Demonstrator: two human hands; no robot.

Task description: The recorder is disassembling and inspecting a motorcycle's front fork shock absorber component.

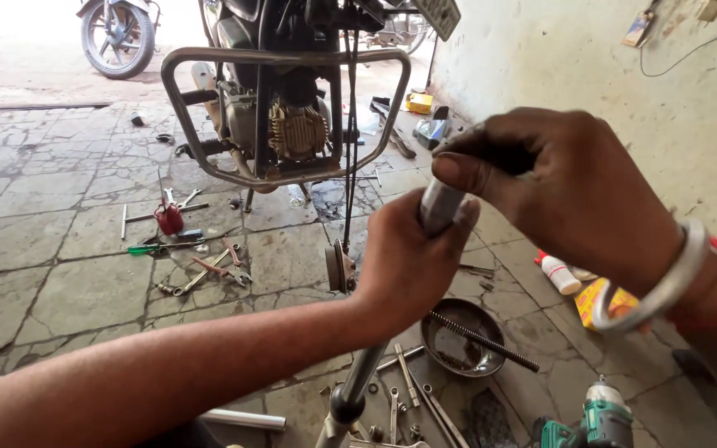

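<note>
Here, the left hand (404, 265) is clenched round a grey metal fork tube (440, 206), gripping it just below its top end. The tube runs up at a slant from the lower middle of the view, where a dark rubber seal (347, 404) rings it. The right hand (558, 187) is closed over the tube's top end, thumb pressed along the upper side; what lies under the palm is hidden. A steel bangle (661, 286) and a red thread sit on the right wrist.

On the stone floor (43, 274) below the hands: a shallow metal bowl (462, 336) with a long coil spring (483, 338) laid across its rim, spanners beside it, and a green power drill (595, 423) at the bottom edge. Further left lie a small red oil can (168, 218), a green-handled screwdriver (159, 246) and pliers (224, 267). A motorcycle (288, 91) with a crash guard stands ahead, front wheel off. A white bottle (559, 274) lies near the wall.
</note>
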